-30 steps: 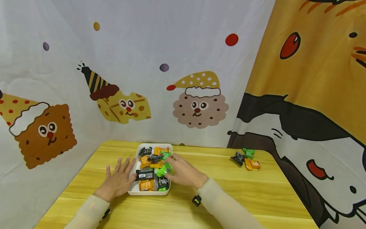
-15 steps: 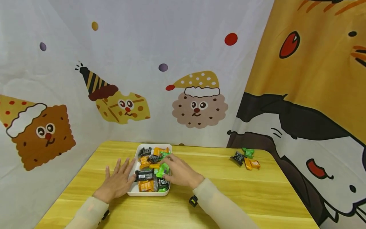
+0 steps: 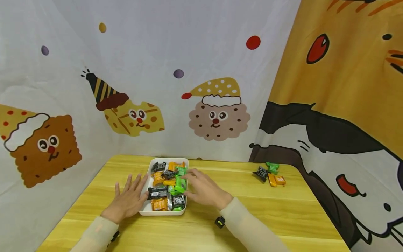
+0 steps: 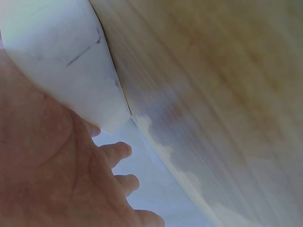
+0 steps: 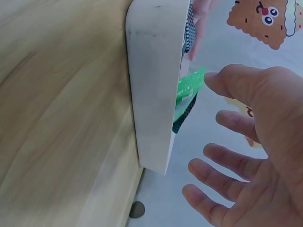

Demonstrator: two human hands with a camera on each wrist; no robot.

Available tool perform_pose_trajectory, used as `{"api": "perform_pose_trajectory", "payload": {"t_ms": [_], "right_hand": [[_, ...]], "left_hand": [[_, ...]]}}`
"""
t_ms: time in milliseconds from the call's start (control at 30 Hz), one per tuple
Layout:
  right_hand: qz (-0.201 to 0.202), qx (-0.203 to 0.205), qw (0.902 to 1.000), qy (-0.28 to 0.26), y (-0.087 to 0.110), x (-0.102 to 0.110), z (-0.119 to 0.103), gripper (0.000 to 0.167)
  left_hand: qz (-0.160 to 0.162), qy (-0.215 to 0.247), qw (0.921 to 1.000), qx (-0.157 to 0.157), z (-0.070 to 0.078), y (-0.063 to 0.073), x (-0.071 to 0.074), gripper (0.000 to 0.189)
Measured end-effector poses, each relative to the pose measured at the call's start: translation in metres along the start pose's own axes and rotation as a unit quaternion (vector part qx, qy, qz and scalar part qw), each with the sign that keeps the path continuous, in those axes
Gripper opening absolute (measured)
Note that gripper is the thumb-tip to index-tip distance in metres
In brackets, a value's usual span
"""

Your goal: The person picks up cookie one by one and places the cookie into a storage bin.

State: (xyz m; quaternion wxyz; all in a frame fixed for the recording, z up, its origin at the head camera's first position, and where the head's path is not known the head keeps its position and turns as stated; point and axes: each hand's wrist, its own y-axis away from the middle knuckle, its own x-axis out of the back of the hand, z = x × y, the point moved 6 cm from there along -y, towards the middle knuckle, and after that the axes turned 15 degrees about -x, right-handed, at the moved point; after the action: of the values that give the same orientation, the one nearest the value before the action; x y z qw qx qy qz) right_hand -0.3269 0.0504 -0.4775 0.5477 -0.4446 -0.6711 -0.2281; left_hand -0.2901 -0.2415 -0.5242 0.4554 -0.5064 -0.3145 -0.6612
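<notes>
A white tray (image 3: 162,214) of wrapped candies sits between my hands. My left hand (image 3: 127,199) lies against its left side with fingers spread; the left wrist view shows the palm (image 4: 47,156) beside the tray's wall (image 4: 61,52). At the right rim, my right hand (image 3: 206,189) hovers with loosely bent fingers, holding nothing. Closest to its fingers is a green-wrapped candy (image 3: 180,183), lying on other candies in the tray. In the right wrist view, a green wrapper (image 5: 187,94) rises above the tray wall (image 5: 154,90), near the thumb tip; I cannot tell whether they touch.
Also in the tray are black-wrapped candies (image 3: 158,192) and orange-wrapped ones (image 3: 159,204). Farther right on the wooden table (image 3: 239,199) lies a small group: a black candy (image 3: 261,174), a green one (image 3: 272,167) and orange ones (image 3: 277,180). A patterned cloth (image 3: 145,42) hangs behind the table.
My right hand has let go of the green-wrapped candy and drawn back slightly to the right, its fingers parting. The candy now lies on the pile. My left hand has stayed at the tray's left side.
</notes>
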Motion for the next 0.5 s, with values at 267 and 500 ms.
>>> {"api": "perform_pose_trajectory", "payload": {"t_ms": [267,500], "right_hand": [[0.005,-0.019,0.9998,0.005,0.020,0.012,0.018,0.061],[0.005,-0.051,0.9987,0.000,0.037,0.023,0.042,0.059]], "left_hand": [[0.001,0.000,1.0000,-0.004,0.001,0.001,0.000,0.076],[-0.005,-0.003,1.0000,-0.004,0.001,0.000,0.001,0.077]]}}
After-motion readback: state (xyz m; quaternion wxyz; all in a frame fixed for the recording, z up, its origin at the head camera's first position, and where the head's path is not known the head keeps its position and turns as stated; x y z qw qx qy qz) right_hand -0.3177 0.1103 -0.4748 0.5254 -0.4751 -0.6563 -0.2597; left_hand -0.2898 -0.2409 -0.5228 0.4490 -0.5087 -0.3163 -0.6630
